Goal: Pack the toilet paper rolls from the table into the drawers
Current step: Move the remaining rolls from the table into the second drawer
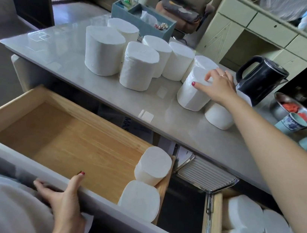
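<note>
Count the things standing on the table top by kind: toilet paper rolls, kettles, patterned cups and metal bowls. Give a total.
Toilet paper rolls: 8
Kettles: 1
Patterned cups: 2
Metal bowls: 1
Total: 12
A white shape beside the kettle, partly hidden, is unclear and not counted.

We note rolls [137, 66] standing grouped mid-surface [59, 51], an organiser box [142, 20] behind them, a kettle [261, 79] to their right, cups [292, 123] nearer the right edge. Below the surface, the left drawer [58, 139] holds two rolls [153, 166] against its right wall; the right drawer [215, 222] holds several packed together.
</note>
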